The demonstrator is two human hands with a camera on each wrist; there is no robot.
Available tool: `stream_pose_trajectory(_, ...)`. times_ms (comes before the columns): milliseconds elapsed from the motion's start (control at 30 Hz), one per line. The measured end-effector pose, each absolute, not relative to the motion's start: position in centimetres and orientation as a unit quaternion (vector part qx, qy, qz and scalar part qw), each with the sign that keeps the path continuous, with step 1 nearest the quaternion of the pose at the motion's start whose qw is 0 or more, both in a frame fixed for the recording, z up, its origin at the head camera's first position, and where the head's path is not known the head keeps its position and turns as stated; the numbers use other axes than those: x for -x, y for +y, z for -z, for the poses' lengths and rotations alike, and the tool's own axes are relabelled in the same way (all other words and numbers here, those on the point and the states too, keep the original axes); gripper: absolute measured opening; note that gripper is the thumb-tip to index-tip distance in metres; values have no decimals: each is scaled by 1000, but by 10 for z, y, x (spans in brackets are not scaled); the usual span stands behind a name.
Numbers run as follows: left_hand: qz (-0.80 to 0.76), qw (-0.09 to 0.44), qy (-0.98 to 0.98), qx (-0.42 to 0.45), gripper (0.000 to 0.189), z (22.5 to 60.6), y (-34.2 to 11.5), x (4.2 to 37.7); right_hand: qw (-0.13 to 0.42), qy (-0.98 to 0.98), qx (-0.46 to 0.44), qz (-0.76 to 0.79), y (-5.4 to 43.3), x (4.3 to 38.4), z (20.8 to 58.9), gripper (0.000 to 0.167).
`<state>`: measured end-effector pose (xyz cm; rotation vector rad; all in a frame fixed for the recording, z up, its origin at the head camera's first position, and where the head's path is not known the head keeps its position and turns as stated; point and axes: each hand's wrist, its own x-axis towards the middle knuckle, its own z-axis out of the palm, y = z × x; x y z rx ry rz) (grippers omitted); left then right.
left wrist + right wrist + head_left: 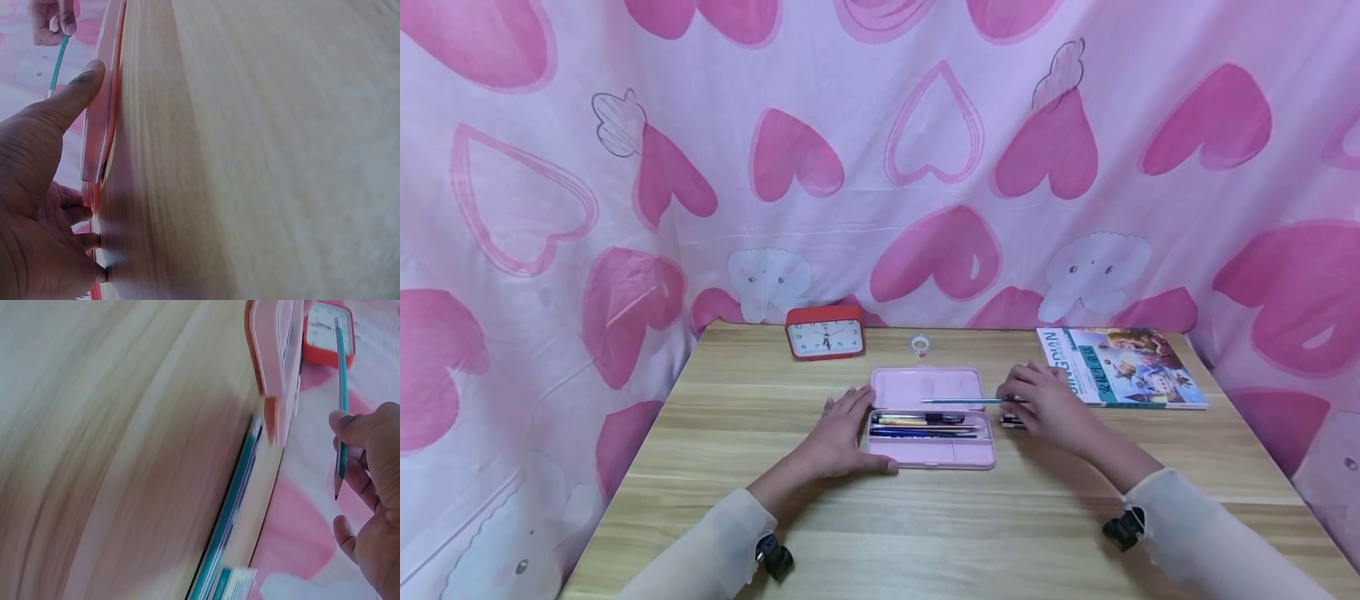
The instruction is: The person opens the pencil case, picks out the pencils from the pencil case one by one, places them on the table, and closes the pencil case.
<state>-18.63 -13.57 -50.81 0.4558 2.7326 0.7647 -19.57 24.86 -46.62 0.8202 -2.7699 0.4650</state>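
An opened pink pencil case [973, 454] lies on the table with its lid [925, 390] folded back. Several pens and pencils [917, 432] rest in its upper compartment. My left hand [838, 437] is spread at the case's left side, thumb on the front edge and fingers beside the lid. Between thumb and fingers, my right hand [1048, 408] pinches a teal pencil [343, 394] above the tabletop. Its sharpened tip is by the palm, and its other end reaches left over the case. Below that hand, more pencils [231, 503] lie on the table.
A red alarm clock [825, 333] stands at the back left. Right of it lies a small roll of clear tape [919, 343]. A magazine [1127, 367] lies at the back right. Behind the wooden table [925, 533] hangs a pink heart-patterned curtain [865, 233].
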Motion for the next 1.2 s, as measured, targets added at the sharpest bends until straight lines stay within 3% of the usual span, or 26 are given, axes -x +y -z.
stream_pose_trajectory(333,-264,134,942,-155,134,507,-134,186,171,-929,-285,-162,286,189,468,27)
stream_pose_trajectory(1200,-265,136,942,-154,135,507,-135,186,104,-960,-203,-165,362,160,497,26)
